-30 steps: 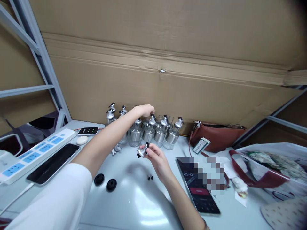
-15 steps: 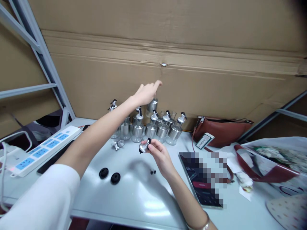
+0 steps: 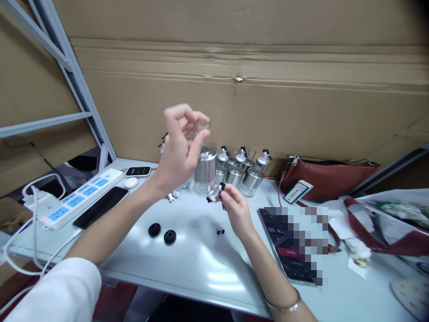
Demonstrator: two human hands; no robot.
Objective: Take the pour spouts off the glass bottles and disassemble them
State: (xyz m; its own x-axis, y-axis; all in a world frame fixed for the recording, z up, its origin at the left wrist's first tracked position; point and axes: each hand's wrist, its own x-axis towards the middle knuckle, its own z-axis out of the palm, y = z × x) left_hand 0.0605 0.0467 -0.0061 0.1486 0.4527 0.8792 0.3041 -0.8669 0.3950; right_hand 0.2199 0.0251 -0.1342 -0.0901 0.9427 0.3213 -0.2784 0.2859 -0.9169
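Observation:
My left hand (image 3: pixel 182 143) grips a glass bottle (image 3: pixel 205 170) by its clear neck. The bottle has a metal sleeve round its body and hangs above the table, slightly blurred. Lower and to its right, my right hand (image 3: pixel 237 210) pinches a silver pourer top (image 3: pixel 214 194) with a black flap. Behind them stand several bottles of the same kind, some topped with pourers, such as the capped bottle (image 3: pixel 254 176) at the right. My left hand and forearm hide part of that group. Small metal parts (image 3: pixel 173 195) lie behind my left forearm.
Two black round caps (image 3: pixel 162 233) and two tiny black pieces (image 3: pixel 220 232) lie on the table (image 3: pixel 187 277). A power strip (image 3: pixel 83 197) and a phone (image 3: pixel 100 208) are at the left. A tablet-like screen (image 3: pixel 284 250) and a brown bag (image 3: pixel 328 179) are at the right.
My left hand has lifted the bottle from the back of the group and brought it nearer, to the left. The pourer top stays in my right hand. The view has shifted slightly.

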